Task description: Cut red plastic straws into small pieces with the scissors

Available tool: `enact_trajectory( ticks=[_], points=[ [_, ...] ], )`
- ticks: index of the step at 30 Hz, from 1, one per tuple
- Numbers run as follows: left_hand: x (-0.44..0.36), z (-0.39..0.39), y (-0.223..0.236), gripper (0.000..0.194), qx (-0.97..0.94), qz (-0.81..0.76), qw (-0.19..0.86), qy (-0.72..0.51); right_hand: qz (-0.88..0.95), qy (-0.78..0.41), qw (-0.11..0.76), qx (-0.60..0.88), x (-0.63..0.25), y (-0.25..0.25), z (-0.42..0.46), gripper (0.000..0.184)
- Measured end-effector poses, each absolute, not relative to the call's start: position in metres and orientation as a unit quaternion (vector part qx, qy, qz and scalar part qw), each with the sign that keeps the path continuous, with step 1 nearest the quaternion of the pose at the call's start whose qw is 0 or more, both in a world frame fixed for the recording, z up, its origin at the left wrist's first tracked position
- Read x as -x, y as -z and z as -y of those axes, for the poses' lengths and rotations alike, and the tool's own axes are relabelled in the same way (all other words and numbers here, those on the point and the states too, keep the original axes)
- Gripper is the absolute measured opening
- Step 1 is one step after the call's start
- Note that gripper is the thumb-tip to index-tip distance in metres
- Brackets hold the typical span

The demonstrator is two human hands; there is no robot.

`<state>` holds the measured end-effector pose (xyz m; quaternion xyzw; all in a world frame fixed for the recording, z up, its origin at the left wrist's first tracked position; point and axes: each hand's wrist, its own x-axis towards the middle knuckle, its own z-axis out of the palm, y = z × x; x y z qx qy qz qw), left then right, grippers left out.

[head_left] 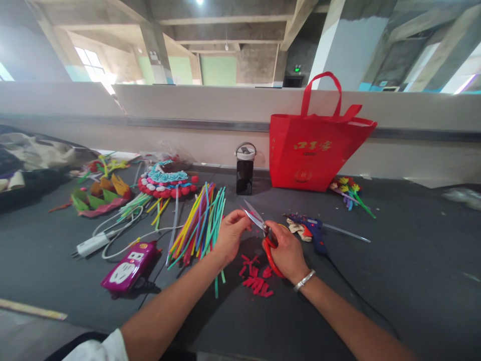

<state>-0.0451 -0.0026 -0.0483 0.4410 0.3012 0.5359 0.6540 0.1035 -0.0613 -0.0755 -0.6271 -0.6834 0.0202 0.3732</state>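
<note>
My right hand (288, 253) grips a pair of scissors (269, 246) by its red handles, and the blades stand apart, pointing up and to the left. At the blades, my left hand (232, 234) pinches a small red strip (248, 212), mostly hidden by the fingers and the scissors. Below, between both hands, lies a loose pile of short red cut pieces (257, 285). Left of my left hand a bundle of coloured pipe cleaners (196, 225) is spread on the dark table (368, 291). Past my right hand rests a blue glue gun (317, 234) with a clear glue stick in its back.
A red bag (311, 150) and a lidded bottle (245, 175) stand at the back. On the left are a purple power strip (130, 268), a white plug adapter (92, 244) with cable, and pompom crafts (167, 183). A black cord (356, 288) runs down the right side.
</note>
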Motion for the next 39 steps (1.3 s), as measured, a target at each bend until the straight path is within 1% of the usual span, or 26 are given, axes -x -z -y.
enact_trajectory(
  ticks=[11, 21, 27, 34, 39],
  points=[
    [0.044, 0.006, 0.043, 0.008, -0.427, -0.307, 0.653, -0.545, 0.68, -0.022, 0.37, 0.633, -0.101, 0.08, 0.061, 0.044],
    [0.044, 0.005, 0.045, 0.01, -0.42, -0.307, 0.656, -0.546, 0.679, -0.048, 0.391, 0.62, -0.101, 0.085, 0.06, 0.043],
    [0.044, 0.005, 0.046, 0.007, -0.429, -0.308, 0.651, -0.546, 0.68, -0.045, 0.406, 0.609, -0.099, 0.089, 0.059, 0.043],
    [0.045, 0.005, 0.049, 0.004, -0.434, -0.305, 0.646, -0.549, 0.681, -0.017, 0.376, 0.628, -0.098, 0.086, 0.06, 0.043],
    [0.043, 0.007, 0.047, 0.004, -0.425, -0.302, 0.65, -0.553, 0.68, -0.024, 0.384, 0.625, -0.097, 0.087, 0.06, 0.045]
  ],
)
